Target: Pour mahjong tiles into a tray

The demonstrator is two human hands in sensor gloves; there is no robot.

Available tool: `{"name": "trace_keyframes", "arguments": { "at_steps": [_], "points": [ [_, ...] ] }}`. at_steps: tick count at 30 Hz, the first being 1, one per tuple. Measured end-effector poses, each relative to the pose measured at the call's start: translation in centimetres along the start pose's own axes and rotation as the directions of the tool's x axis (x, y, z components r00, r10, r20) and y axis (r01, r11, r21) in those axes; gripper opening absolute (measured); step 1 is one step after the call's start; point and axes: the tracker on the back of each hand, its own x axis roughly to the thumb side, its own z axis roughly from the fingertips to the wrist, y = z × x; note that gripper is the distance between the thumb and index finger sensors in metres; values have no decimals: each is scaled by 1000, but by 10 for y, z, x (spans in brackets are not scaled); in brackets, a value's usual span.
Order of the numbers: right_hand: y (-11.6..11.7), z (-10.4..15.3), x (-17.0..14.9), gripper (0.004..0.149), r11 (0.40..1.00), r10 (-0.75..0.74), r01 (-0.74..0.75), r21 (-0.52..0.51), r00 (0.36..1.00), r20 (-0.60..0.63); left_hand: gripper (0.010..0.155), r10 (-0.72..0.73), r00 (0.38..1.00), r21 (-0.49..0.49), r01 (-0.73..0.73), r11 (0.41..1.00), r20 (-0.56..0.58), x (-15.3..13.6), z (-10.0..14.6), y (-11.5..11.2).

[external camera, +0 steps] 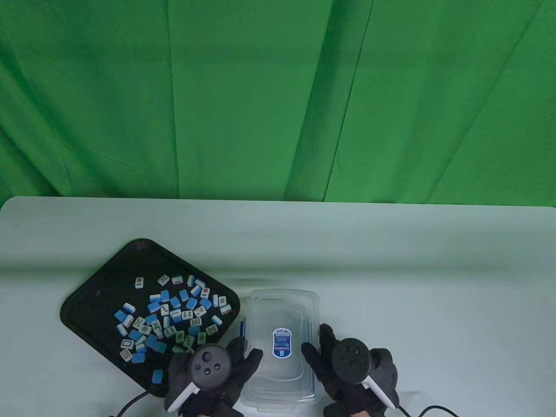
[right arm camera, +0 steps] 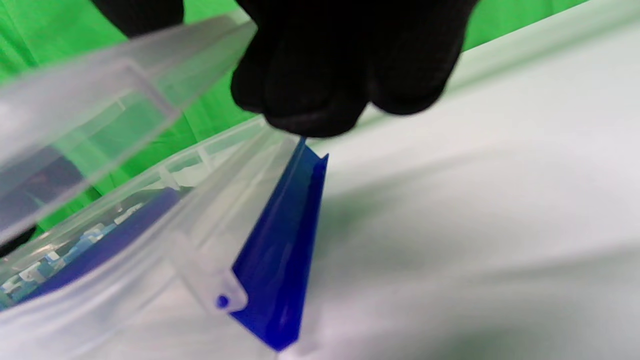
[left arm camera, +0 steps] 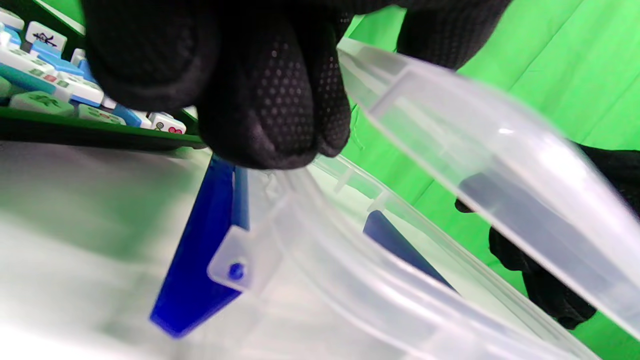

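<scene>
A black tray (external camera: 93, 299) at the front left holds many blue-backed mahjong tiles (external camera: 173, 310). A clear plastic container (external camera: 280, 312) with a blue label sits at the front centre and looks empty. My left hand (external camera: 243, 360) grips its left wall and my right hand (external camera: 317, 352) grips its right wall. In the left wrist view my fingers (left arm camera: 270, 100) press on the clear wall (left arm camera: 480, 150). A clear piece with a blue latch (left arm camera: 200, 260) lies just below it. In the right wrist view my fingers (right arm camera: 325, 75) hold the wall (right arm camera: 100, 110) above another blue latch (right arm camera: 280, 260).
The tray's near edge lies just left of the container, and tiles (left arm camera: 45, 75) show behind my left fingers. The white table (external camera: 412, 282) stretches away to the right and back. A green cloth (external camera: 278, 100) hangs behind. Glove cables trail off the front edge.
</scene>
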Motion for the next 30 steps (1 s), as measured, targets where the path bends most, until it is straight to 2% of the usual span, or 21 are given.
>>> {"name": "trace_keyframes", "arguments": {
  "at_steps": [5,30],
  "points": [
    [1,-1,1,75,1000,18,-17,13,1000,-5,69,-74,997,2,74,997,-3,4,1,-1],
    [8,-4,5,75,994,66,-63,92,997,-28,67,-136,990,-14,135,991,-42,4,1,0]
  ]
}}
